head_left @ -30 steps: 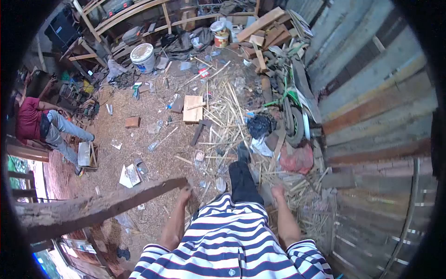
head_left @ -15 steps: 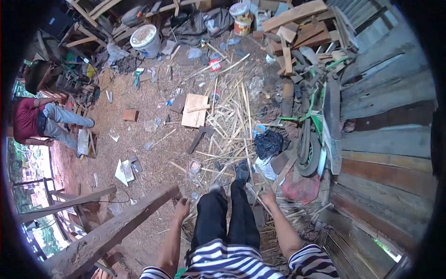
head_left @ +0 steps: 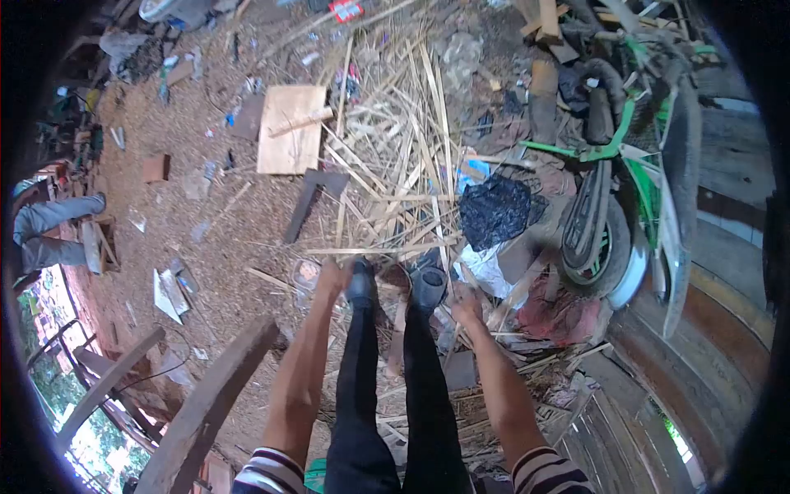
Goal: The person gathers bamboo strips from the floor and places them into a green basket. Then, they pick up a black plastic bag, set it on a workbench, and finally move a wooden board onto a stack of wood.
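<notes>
My left hand (head_left: 332, 278) hangs just left of my left shoe (head_left: 360, 282), its fingers curled and mostly hidden behind the back of the hand. A long pale wood strip (head_left: 374, 250) lies just beyond it. My right hand (head_left: 467, 305) is beside my right shoe (head_left: 428, 286), also closed; whatever it grips, if anything, cannot be made out. Scattered thin wood strips (head_left: 395, 152) cover the ground ahead of both feet. Beyond the left hand are a dark angled piece (head_left: 308, 202) and a flat wooden board (head_left: 284, 152).
A green-framed motorcycle (head_left: 629, 165) leans by the plank wall on the right, near a black plastic bag (head_left: 498, 210). A thick timber beam (head_left: 210, 403) slants up at lower left. Another person's legs (head_left: 53, 230) show at far left beside a small wooden frame (head_left: 100, 245).
My view has tilted downward and come closer to the strips. Both hands have moved forward to beside my shoes. The other person's upper body has mostly left view.
</notes>
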{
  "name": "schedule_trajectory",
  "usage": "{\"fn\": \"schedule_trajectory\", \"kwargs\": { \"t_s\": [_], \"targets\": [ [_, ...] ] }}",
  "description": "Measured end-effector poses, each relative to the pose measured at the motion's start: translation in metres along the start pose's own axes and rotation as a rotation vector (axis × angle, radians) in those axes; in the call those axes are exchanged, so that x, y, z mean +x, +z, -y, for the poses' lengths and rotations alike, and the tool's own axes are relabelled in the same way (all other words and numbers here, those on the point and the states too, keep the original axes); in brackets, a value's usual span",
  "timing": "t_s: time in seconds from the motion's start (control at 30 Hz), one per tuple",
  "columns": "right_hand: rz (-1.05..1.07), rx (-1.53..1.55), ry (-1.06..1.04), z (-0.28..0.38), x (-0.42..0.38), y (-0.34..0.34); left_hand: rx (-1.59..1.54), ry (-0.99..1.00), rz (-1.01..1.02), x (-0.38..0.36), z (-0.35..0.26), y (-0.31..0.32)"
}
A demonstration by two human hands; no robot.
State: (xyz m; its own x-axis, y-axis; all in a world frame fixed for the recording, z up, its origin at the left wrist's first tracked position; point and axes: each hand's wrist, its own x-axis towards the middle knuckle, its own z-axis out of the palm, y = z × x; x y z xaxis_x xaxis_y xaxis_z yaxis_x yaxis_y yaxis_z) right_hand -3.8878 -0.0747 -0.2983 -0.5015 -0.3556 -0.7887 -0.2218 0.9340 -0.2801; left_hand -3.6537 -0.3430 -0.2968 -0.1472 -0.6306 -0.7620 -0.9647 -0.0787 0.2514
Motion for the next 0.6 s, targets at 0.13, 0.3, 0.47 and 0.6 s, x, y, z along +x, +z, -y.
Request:
{"fn": "schedule_trajectory", "kwargs": {
  "t_s": [0.13, 0.3, 0.47, 0.6],
  "targets": [
    [-0.077, -0.229, -0.188, 0.035, 0.091, -0.001, 0.114, 0.098, -0.153, 0.065, -0.052, 0.017],
    [-0.324, -0.305, -0.592, 0.066, 0.216, -0.013, 0.093, 0.129, -0.104, 0.13, -0.088, 0.042],
    [-0.458, -0.532, -0.593, 0.142, 0.276, -0.055, 0.199, 0.107, -0.25, 0.186, -0.102, 0.094],
    [-0.472, -0.557, -0.521, 0.154, 0.312, -0.044, 0.064, 0.164, -0.366, 0.183, -0.097, 0.107]
  ]
}}
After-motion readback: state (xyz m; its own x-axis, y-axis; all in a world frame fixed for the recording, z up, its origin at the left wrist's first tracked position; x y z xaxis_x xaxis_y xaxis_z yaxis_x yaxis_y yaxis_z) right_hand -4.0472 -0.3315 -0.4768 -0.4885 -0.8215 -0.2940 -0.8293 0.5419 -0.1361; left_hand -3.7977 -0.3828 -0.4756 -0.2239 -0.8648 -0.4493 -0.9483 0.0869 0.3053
